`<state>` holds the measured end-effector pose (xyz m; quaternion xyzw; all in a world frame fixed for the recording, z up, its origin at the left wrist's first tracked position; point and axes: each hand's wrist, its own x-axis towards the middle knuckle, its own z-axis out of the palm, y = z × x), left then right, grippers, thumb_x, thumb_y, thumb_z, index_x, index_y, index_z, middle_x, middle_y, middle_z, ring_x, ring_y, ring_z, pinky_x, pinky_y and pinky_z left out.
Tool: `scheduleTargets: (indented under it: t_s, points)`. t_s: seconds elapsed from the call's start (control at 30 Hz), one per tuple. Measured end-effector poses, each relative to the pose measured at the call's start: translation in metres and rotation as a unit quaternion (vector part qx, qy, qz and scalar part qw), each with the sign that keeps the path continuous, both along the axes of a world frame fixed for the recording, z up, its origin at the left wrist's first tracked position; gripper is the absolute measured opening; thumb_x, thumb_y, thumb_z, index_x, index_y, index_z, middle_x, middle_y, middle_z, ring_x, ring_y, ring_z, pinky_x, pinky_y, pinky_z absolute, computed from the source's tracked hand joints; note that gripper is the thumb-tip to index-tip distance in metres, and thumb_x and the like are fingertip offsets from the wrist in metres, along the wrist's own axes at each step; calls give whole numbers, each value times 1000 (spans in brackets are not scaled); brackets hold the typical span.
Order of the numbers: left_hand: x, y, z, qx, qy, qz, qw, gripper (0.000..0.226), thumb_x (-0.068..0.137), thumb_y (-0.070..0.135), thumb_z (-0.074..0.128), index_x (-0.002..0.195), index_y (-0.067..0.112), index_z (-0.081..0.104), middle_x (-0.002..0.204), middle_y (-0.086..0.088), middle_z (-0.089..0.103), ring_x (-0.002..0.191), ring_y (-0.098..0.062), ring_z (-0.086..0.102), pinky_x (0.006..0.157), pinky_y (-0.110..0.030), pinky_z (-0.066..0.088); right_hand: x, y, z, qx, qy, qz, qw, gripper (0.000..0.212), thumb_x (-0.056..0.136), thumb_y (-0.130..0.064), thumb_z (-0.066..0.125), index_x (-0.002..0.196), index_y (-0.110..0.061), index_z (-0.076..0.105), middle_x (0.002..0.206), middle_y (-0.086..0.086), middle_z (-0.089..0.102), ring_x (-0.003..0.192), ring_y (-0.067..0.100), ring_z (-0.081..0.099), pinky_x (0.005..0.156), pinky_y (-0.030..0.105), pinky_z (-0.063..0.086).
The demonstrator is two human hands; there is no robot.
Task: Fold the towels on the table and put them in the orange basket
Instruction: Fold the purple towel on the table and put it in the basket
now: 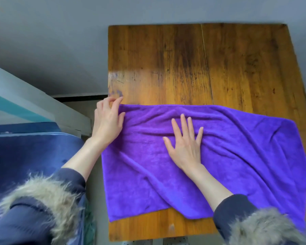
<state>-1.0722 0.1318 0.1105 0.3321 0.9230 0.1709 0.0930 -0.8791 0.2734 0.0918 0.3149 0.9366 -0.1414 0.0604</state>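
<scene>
At the near edge, two dark blue sleeves (233,207) with pale fur cuffs (42,197) enter from the bottom corners, bare forearms reaching out of them toward the table (184,64).

The purple towel (245,156) lies spread over the near half of the wooden table, rumpled with soft creases. Its near edge stops short of the table's near edge at the left, leaving a strip of bare wood there, and its lower right part runs toward the table's right side and under the right cuff. The towel's left edge lies at the table's left edge or slightly over it.

The right hand (185,144) rests palm down on the towel, a little left of its middle, with all fingers straight and spread, pointing away from the person. It presses flat on the cloth and grips nothing.

The left hand (108,121) is at the towel's far left corner, right at the table's left edge. Its fingers are loosely bent with the fingertips (121,99) at the far hem; the thumb side touches the cloth, but whether the corner is actually pinched cannot be told.

Beyond the towel's far hem, bare wood with dark grain streaks runs to the far edge. Left of the table, a blue surface (25,151) lies near the person, with a white and teal band (16,101) slanting behind it. A grey wall (60,41) lies beyond everything.
</scene>
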Motion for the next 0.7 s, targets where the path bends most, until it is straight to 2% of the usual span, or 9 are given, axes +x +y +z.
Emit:
scheduleTargets:
  t_s: [0.13,0.2,0.27,0.33,0.43,0.5,0.53,0.6,0.7]
  points:
    - [-24,15,-10,-1,-3,-47,999,23,86,28,63,98,9,64,111,-10,54,109,-32,39,87,-39,28,-18,-19,-16,24,-14,-9,1000,66,90,-52,40,147,-25,21,157,4,9,145,27,2,111,60,-4]
    - [-28,21,-8,50,-62,-24,997,18,85,33,62,84,16,59,92,0,54,103,-24,42,82,-32,23,-18,-21,-21,40,-16,-15,999,65,90,-52,40,146,-24,24,156,5,14,144,28,7,112,61,1]
    - [-33,28,-1,100,-119,-7,988,22,84,39,62,73,25,49,76,8,51,90,-15,47,82,-30,20,-16,-23,-25,56,-7,-17,998,63,89,-51,38,145,-22,30,154,6,21,143,29,15,111,62,9]
    - [-42,32,6,87,-98,-29,991,27,81,49,62,71,29,48,70,10,51,78,-13,47,84,-31,23,-15,-24,-27,72,2,-18,997,63,88,-51,34,144,-21,33,153,7,25,142,30,20,110,62,12]
    - [-64,30,11,-47,-21,-90,995,37,77,64,56,73,27,54,71,9,54,80,-14,44,91,-37,25,-16,-22,-30,81,4,-19,997,64,89,-52,31,145,-23,29,154,6,23,142,29,18,111,61,11]
    - [-74,23,12,-107,-37,-88,990,41,74,67,56,70,27,52,68,15,50,79,-16,45,85,-36,28,-16,-22,-30,78,2,-20,997,64,88,-53,30,145,-23,29,154,6,22,143,28,17,111,61,11]
    - [-78,19,12,-119,-56,-75,988,41,74,66,58,67,26,50,69,16,51,79,-18,48,81,-35,30,-16,-23,-30,76,1,-21,997,64,88,-53,30,145,-23,29,154,6,23,143,27,17,111,61,10]
    - [-85,12,11,-127,-78,-45,988,37,76,60,61,69,25,52,80,5,63,85,-26,56,73,-33,35,-16,-24,-29,73,1,-23,997,64,89,-53,29,145,-23,29,154,6,23,143,27,17,111,61,11]
    - [-88,9,5,-96,-63,-8,993,35,77,57,63,77,22,59,90,-3,67,89,-31,59,67,-33,40,-18,-24,-29,73,3,-25,997,64,89,-54,29,145,-23,30,154,6,23,142,28,17,111,62,12]
